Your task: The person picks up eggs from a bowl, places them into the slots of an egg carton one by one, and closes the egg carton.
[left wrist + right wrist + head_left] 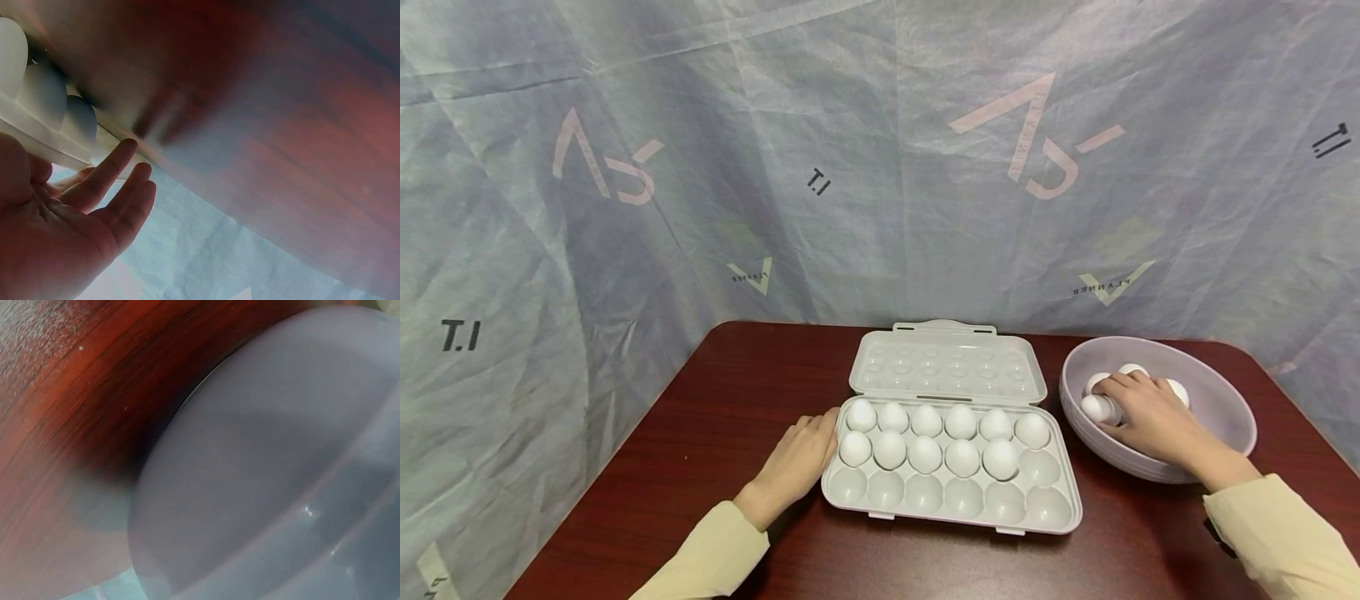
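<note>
Hands first, from the head view: our left hand (801,454) lies flat on the surface (715,433) with straight fingers against the left end of the egg tray (951,508), and our right hand (1150,421) reaches into the bowl (1225,408) with fingers curled round an egg (1093,408). Eleven eggs already sit in the tray's two far rows; the near row and one cup at the right end of the middle row are bare, and the lid (947,367) lies open behind. We judge that egg should be lifted with a light, even grip and set into that bare cup, while the left hand steadies the tray against sliding.

From the left wrist view, the left hand's fingers (106,178) are spread and relaxed beside the tray's underside (56,134), pinching nothing.

From the right wrist view we see only the bowl's outer wall (262,487) on the dark wood (75,394); the fingers are hidden there.
</note>
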The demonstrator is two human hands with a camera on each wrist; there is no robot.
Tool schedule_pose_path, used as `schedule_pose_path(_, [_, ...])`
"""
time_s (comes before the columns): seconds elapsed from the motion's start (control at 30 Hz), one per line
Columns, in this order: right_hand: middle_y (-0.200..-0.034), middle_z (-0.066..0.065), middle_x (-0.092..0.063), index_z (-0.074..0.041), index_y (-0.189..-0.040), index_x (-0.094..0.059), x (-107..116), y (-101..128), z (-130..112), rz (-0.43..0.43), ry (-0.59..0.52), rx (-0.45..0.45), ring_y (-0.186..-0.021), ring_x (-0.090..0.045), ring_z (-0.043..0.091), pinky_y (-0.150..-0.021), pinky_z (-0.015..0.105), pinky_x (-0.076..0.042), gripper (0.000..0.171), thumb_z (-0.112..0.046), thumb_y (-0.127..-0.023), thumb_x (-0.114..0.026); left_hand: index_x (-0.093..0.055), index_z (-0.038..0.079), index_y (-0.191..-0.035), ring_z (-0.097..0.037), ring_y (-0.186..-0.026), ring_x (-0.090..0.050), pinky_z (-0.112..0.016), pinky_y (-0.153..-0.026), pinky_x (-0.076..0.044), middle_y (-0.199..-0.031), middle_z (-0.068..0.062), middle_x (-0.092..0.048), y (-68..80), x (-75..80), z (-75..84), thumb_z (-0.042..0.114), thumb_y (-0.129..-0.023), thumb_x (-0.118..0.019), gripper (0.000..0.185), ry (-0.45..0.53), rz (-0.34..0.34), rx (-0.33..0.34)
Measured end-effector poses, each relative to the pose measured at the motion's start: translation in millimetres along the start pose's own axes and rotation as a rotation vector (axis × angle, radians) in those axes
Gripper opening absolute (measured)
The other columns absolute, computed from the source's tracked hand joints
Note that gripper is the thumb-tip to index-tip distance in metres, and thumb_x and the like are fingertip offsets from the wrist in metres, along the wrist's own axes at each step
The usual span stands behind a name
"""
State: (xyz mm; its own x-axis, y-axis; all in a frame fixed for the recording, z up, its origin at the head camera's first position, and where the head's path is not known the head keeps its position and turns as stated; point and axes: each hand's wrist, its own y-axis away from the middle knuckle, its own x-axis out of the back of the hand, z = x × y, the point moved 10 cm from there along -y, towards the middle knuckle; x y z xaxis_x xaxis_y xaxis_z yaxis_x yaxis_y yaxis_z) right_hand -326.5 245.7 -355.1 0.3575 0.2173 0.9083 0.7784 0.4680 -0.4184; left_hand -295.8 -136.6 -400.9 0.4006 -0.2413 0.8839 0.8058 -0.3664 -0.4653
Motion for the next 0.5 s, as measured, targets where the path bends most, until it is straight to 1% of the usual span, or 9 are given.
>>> schedule_pose_path(0.13, [-0.088, 0.004, -0.060, -0.013, -0.096, -0.061, 6, 0, 2, 0.039, -0.014, -0.025, -0.086, -0.055, 0.030, -0.062, 0.043, -0.034, 0.040, -0.021, -0.061, -0.077, -0.053, 0.002, -0.114, -0.029, -0.081, -0.061, -0.043, -0.067, -0.048, -0.087, -0.009, -0.065, 0.6, 0.2, -0.4, 0.013, -0.090, -0.050, 0.026, 0.002, 0.000, 0.000])
schedule_pose_path(0.27, [-0.093, 0.007, -0.062, -0.014, -0.100, -0.060, 10, 0, 2, 0.052, -0.020, -0.025, -0.091, -0.054, 0.030, -0.063, 0.045, -0.035, 0.040, -0.022, -0.064, -0.075, -0.053, 0.003, -0.114, -0.029, -0.081, -0.061, -0.043, -0.067, -0.048, -0.087, -0.008, -0.065, 1.0, 0.9, -0.4, 0.013, -0.090, -0.049, 0.026, 0.008, 0.004, -0.005])
schedule_pose_path(0.5, [-0.095, 0.010, -0.063, -0.014, -0.101, -0.060, 22, -2, -5, 0.102, -0.026, 0.018, -0.092, -0.053, 0.031, -0.066, 0.044, -0.033, 0.039, -0.023, -0.065, -0.074, -0.053, 0.002, -0.113, -0.030, -0.082, -0.061, -0.043, -0.068, -0.048, -0.087, -0.009, -0.065, 0.7, 0.9, -0.2, 0.013, -0.091, -0.049, 0.025, 0.010, 0.005, -0.004])
